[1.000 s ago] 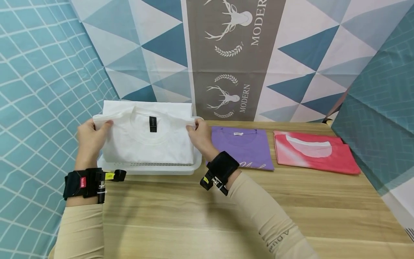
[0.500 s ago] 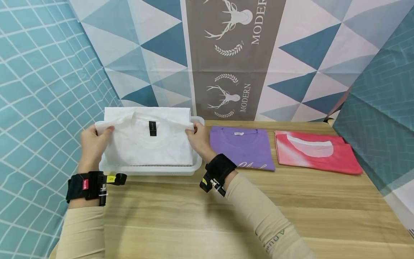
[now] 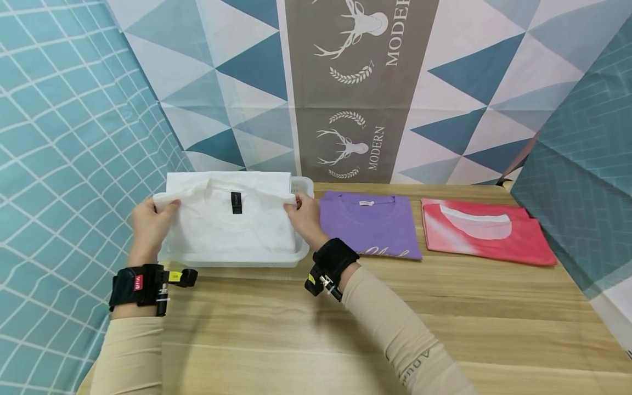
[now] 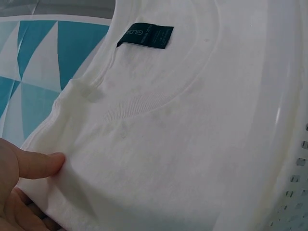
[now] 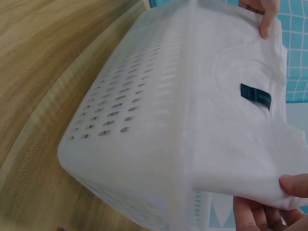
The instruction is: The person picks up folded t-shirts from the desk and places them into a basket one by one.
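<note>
A folded white T-shirt (image 3: 232, 225) with a dark neck label lies partly down in a white plastic basket (image 3: 302, 249). My left hand (image 3: 152, 222) pinches its far left corner between thumb and fingers. At the far right corner my right hand (image 3: 305, 216) pinches the cloth the same way. In the left wrist view the thumb of the left hand (image 4: 29, 173) presses on the shirt front. The right wrist view shows the basket's perforated side wall (image 5: 120, 106) and the right hand (image 5: 274, 211) gripping the shirt above the rim.
A folded purple T-shirt (image 3: 370, 225) lies just right of the basket on the wooden table (image 3: 276, 329). Further right is a folded red and pink garment (image 3: 486, 233). Patterned cloth hangs behind, and a blue gridded sheet (image 3: 59, 164) stands close on the left.
Both hands have lowered the white T-shirt toward the near side and deeper into the basket. More of the basket's right rim shows now. The purple and red garments stay put.
</note>
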Demonstrator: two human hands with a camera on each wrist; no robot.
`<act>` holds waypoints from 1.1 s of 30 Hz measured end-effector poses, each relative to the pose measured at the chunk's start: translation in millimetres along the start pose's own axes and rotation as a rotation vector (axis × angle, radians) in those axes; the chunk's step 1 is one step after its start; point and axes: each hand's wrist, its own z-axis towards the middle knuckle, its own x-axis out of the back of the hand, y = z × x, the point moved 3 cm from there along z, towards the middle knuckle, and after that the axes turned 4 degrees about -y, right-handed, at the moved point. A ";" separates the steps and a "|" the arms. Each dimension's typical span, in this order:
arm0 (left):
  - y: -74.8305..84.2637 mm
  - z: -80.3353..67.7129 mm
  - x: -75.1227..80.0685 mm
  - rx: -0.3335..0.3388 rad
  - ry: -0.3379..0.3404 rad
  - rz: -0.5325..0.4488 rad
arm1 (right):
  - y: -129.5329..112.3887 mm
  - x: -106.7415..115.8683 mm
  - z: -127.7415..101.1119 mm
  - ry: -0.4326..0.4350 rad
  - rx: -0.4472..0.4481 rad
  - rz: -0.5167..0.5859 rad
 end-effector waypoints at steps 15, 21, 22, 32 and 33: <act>-17.8 -0.8 -7.3 -0.046 -0.044 0.074 | 19.3 -12.0 -2.8 -0.054 -0.035 -0.108; -23.0 -0.7 -9.8 -0.058 -0.030 0.093 | 19.7 -14.8 -3.9 -0.109 -0.046 -0.194; -24.2 -0.8 -10.0 -0.056 -0.031 0.092 | 19.7 -15.5 -4.2 -0.119 -0.047 -0.204; -34.4 -2.8 -13.4 -0.062 -0.057 0.097 | 19.7 -20.8 -4.3 -0.132 -0.005 -0.257; -34.8 -2.9 -13.6 -0.067 -0.056 0.098 | 19.5 -21.2 -4.3 -0.131 0.005 -0.267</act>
